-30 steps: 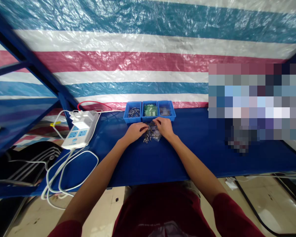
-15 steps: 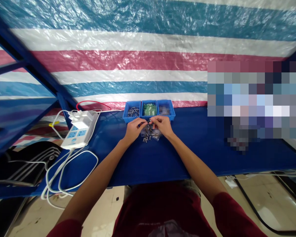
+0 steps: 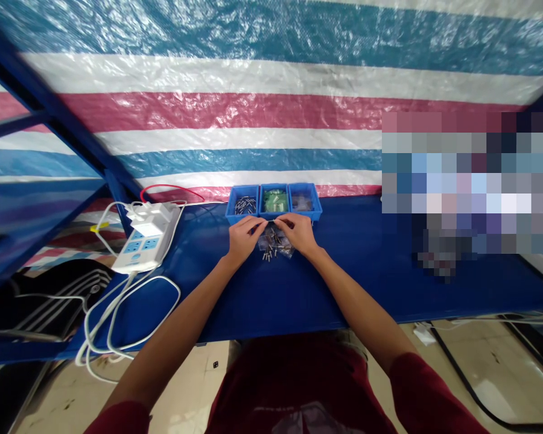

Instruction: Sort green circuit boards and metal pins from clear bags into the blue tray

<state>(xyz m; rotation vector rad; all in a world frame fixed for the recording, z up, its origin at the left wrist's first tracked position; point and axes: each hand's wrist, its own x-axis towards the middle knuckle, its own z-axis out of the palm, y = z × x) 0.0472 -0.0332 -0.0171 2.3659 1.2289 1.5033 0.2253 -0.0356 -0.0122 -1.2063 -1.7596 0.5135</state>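
Observation:
My left hand (image 3: 243,236) and my right hand (image 3: 298,232) meet over a small pile of metal pins (image 3: 274,247) lying on a clear plastic bag on the blue table (image 3: 298,283). Both hands pinch with their fingertips a thin piece between them, too small to name. Just behind the hands stand three blue bins: the left bin (image 3: 242,205) holds metal pins, the middle bin (image 3: 274,201) holds green parts, the right bin (image 3: 304,202) holds clear bags.
A white power strip (image 3: 145,244) with plugs lies at the left, its white cables (image 3: 117,307) looping over the table's front edge. A red wire (image 3: 172,190) curls behind it. A striped tarp (image 3: 253,120) backs the table. A blurred patch covers the right.
Both hands lifted off the pile of pins and drew their fingertips together into a pinch just in front of the bins. The pile stayed where it was.

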